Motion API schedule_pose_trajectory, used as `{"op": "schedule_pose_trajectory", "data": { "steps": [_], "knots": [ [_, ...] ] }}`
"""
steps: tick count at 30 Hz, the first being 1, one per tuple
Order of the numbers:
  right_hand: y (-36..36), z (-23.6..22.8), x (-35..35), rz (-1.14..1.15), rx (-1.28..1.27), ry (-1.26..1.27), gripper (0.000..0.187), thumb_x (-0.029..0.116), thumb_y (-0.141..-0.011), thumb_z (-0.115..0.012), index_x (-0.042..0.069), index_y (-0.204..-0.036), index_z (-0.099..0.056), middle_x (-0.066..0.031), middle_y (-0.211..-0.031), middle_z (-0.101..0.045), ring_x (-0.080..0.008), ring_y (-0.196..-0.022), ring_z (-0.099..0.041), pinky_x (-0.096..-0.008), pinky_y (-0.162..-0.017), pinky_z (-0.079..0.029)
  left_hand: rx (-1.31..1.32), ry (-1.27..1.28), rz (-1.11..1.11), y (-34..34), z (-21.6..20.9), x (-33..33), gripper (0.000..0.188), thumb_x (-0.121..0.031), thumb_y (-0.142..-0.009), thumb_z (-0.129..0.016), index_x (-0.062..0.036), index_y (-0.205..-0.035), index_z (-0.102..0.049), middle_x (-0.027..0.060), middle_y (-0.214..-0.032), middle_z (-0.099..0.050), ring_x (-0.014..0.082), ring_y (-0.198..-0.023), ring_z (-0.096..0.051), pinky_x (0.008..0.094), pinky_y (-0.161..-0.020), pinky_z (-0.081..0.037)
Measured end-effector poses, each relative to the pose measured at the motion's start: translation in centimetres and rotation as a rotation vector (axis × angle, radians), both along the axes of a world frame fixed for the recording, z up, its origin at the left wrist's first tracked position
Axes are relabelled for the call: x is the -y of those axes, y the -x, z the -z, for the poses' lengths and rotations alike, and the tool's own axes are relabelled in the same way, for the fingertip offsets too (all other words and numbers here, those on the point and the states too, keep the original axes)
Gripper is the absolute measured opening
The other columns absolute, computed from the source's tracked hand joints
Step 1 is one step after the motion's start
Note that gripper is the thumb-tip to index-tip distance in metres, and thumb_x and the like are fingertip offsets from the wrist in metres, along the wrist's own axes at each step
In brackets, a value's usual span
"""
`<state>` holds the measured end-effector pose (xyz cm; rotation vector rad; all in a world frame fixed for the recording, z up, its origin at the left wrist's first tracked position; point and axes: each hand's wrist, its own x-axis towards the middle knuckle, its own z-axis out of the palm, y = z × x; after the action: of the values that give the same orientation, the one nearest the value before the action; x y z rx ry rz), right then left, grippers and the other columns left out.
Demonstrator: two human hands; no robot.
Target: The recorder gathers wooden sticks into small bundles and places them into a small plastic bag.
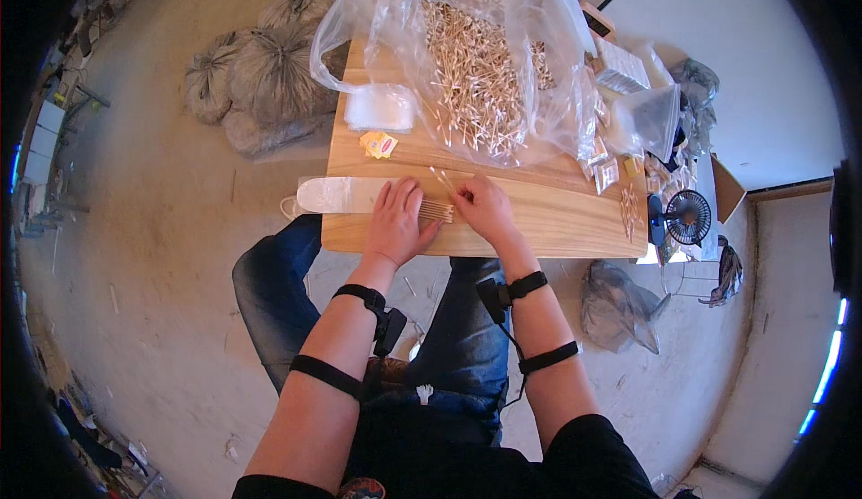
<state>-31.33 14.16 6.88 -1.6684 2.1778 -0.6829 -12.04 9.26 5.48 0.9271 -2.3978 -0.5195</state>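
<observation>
My left hand (396,223) is closed over a flat row of cotton swabs (437,212), its thumb along their near side and its fingers on the far side. The palm hides the row's left end. Beside it, my right hand (485,209) pinches a couple of loose cotton swabs (442,179), whose white tips point away to the far left. Under the left hand runs a long pale strip with a rounded end (325,195), lying on the wooden table (557,216) and reaching past its left edge.
A big clear plastic bag (373,14) of loose cotton swabs (476,77) covers the far table. Nearer lie clear small bags (381,107) and yellow cards (379,144). Several swabs (628,212) and a small black fan (688,217) are at right. Grey sacks (283,68) stand on the floor.
</observation>
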Motion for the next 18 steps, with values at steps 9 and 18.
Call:
{"op": "schedule_pose_trajectory", "data": {
  "steps": [9, 18],
  "knots": [
    [-0.6, 0.0, -0.1, 0.121, 0.111, 0.059, 0.011, 0.019, -0.082, -0.068, 0.008, -0.085, -0.066, -0.0106, -0.087, -0.065, -0.0307, -0.083, -0.064, -0.0427, -0.071, -0.051, 0.04, 0.01, -0.012, 0.1, -0.3, -0.1, 0.067, -0.037, -0.076, -0.073, -0.0043, -0.129, -0.048, 0.0168, -0.137, -0.046, 0.0329, -0.131, -0.042, 0.0486, -0.113, -0.029],
    [-2.0, 0.7, 0.5, 0.12, 0.014, 0.094, 0.012, 0.019, -0.081, -0.068, 0.01, -0.089, -0.067, -0.0101, -0.088, -0.064, -0.0314, -0.082, -0.064, -0.0429, -0.07, -0.05, 0.043, 0.005, 0.012, -0.1, 0.3, 0.0, 0.068, -0.036, -0.076, -0.073, -0.0033, -0.13, -0.048, 0.0162, -0.136, -0.048, 0.0318, -0.131, -0.042, 0.0489, -0.113, -0.028]
  ]
}}
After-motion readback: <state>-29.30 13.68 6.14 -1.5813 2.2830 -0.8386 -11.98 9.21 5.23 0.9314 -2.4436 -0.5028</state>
